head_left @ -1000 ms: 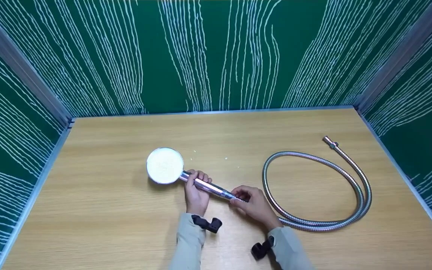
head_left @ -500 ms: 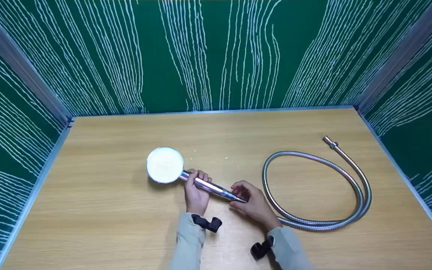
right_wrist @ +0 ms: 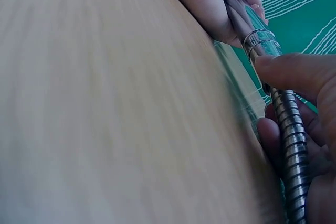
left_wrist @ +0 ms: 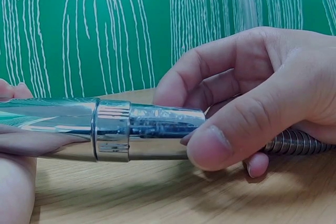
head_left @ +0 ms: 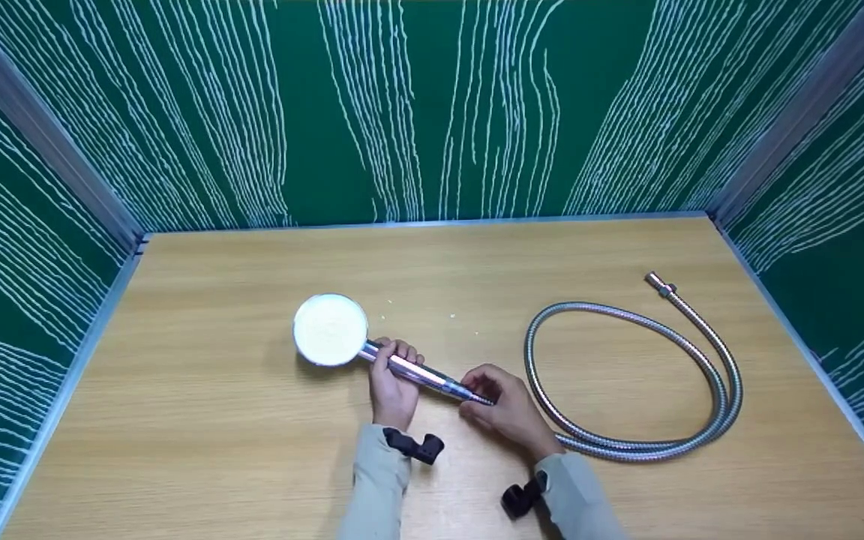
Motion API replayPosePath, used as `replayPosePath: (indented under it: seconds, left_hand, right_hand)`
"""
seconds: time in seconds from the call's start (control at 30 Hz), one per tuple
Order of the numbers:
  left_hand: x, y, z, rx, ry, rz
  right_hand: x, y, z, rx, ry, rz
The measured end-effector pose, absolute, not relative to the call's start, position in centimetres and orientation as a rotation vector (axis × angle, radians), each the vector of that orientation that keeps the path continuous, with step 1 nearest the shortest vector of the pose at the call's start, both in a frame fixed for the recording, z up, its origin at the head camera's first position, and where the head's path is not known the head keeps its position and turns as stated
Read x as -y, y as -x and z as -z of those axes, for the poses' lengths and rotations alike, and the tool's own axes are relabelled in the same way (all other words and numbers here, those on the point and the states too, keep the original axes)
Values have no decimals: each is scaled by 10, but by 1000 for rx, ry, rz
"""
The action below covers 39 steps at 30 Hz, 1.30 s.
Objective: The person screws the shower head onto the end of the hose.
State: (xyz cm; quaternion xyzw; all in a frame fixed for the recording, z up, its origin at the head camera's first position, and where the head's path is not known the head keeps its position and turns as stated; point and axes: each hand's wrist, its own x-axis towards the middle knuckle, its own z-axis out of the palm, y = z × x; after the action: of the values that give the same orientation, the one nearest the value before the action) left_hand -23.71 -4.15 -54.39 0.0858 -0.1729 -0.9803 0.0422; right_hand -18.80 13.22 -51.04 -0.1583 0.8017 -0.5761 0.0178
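Note:
A chrome hand shower with a round white face [head_left: 330, 330] points left in the head view. My left hand [head_left: 394, 394] grips its handle [head_left: 409, 370]. At the handle's lower end sits the tapered chrome nut [left_wrist: 163, 128] of a metal shower hose [right_wrist: 294, 153], in line with the handle. My right hand [head_left: 511, 411] pinches the nut's narrow end, its thumb [left_wrist: 212, 148] on the near side and fingers bent behind. From there the ribbed hose passes under my right palm, as the right wrist view shows.
The rest of the hose lies coiled on the wooden table [head_left: 214, 420] to the right, its free end with a hex fitting [head_left: 664, 288] pointing back. Small white specks [head_left: 452, 316] dot the table's middle. Green walls [head_left: 432, 112] with white streaks enclose the back and sides.
My right fingers have shifted slightly around the hose nut, and more of its narrow end shows between them. The left hand and the hand shower have stayed in place.

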Motion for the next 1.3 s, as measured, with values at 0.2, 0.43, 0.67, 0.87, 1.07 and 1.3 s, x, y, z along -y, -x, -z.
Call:
replayPosePath:
  seconds: [0.2, 0.43, 0.67, 0.87, 1.07, 1.3]
  left_hand:
    - [41, 238, 543, 533, -278, 3000]
    - [41, 238, 543, 549, -266, 2995]
    - [41, 239, 543, 549, -266, 2996]
    - [40, 239, 543, 545, -274, 2995]
    - [40, 239, 545, 538, -264, 3000]
    - [41, 239, 547, 538, -249, 3000]
  right_hand:
    - [-132, 188, 508, -2480, 454, 1786]
    - [-136, 194, 525, -2490, 432, 1764]
    - [-133, 187, 506, -2501, 440, 1753]
    - [-134, 187, 505, -2503, 450, 1731]
    - [-135, 190, 508, -2479, 455, 1716]
    - [-140, 200, 537, -2482, 423, 1712]
